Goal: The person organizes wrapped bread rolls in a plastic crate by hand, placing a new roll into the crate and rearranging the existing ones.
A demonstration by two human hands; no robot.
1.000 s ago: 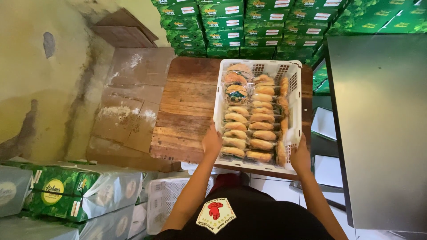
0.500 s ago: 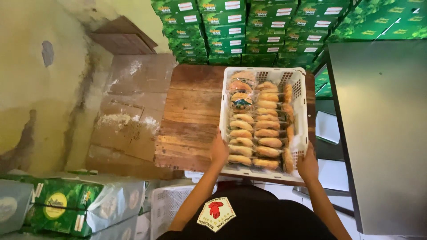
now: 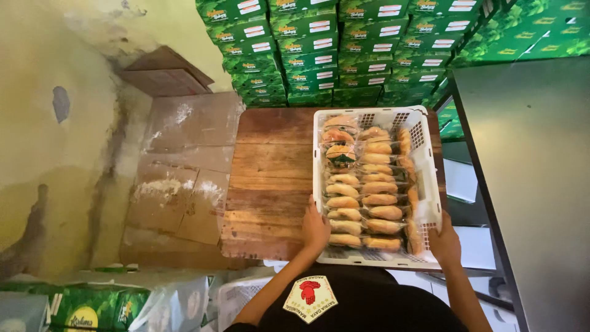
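Note:
A white plastic crate rests on the right part of a wooden table. It is filled with several rows of wrapped bread rolls. My left hand grips the crate's near left corner. At the near right corner, my right hand holds the rim. Both arms reach forward from my dark shirt at the bottom of the view.
Stacks of green cartons line the far wall. A grey metal surface stands to the right. Flattened cardboard covers the floor left of the table. Green-and-silver packs and another white crate lie near my left side.
The crate has slid toward the near edge of the table with both hands on it, and the view has shifted slightly.

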